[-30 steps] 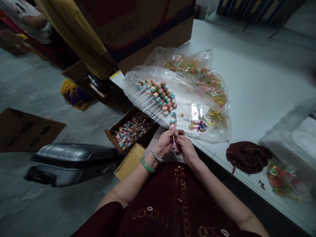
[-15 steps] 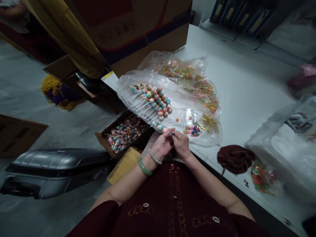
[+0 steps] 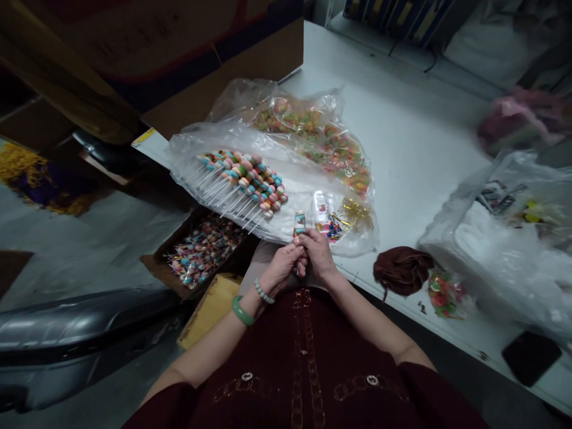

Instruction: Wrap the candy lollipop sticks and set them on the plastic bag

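Observation:
Close in front of my body, my left hand (image 3: 284, 264) and my right hand (image 3: 317, 251) meet with their fingers pinched around one candy skewer (image 3: 299, 222). Its candy end, with blue and orange pieces in what looks like a clear wrapper, points up and away from me; its lower part is hidden by my fingers. Just beyond, a pile of bare candy skewers (image 3: 250, 179) lies on a plastic sheet, white sticks towards the left. Right of my hands are a stack of printed clear wrappers (image 3: 320, 208) and a bunch of gold twist ties (image 3: 356, 215).
A cardboard box of wrapped candies (image 3: 203, 253) stands below the table's left edge. Behind the skewers lies a clear bag of colourful gummies (image 3: 328, 134). A brown cloth bundle (image 3: 403, 270) and a large plastic bag (image 3: 504, 256) are on the white table (image 3: 411, 131) at right.
The candy skewer has swung from pointing left to pointing upright, and my right hand has shifted to its wrapped end. The camera view has turned, moving the surroundings leftward.

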Demonstrator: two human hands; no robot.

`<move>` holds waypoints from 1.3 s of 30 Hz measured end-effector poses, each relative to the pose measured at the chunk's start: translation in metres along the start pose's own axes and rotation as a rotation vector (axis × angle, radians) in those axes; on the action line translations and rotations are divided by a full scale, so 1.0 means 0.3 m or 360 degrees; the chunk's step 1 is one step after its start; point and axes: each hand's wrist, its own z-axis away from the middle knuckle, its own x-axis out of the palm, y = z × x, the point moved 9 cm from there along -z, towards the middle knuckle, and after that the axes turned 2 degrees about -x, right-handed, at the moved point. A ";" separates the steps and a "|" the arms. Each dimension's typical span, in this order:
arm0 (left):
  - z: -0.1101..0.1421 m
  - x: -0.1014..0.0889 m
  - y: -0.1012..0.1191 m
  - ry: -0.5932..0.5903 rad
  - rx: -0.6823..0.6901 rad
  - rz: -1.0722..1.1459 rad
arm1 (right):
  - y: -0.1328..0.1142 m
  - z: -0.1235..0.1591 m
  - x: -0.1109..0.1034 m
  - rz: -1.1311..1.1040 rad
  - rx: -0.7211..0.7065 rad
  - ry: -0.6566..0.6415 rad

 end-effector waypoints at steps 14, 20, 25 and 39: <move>-0.027 -0.134 0.013 0.0501 0.0212 -0.0140 | -0.111 -0.191 -0.396 0.2009 -0.0222 0.0462; -0.002 -0.151 0.084 0.0638 0.0548 -0.0331 | -0.103 -0.152 -0.405 0.1932 -0.0353 0.0528; 0.046 -0.142 0.156 0.0780 0.0796 -0.0576 | -0.147 -0.125 -0.417 0.1523 -0.0650 0.0553; -0.023 -0.059 0.043 0.0301 0.0131 -0.0024 | -0.141 0.039 0.023 0.1028 -0.0731 -0.0036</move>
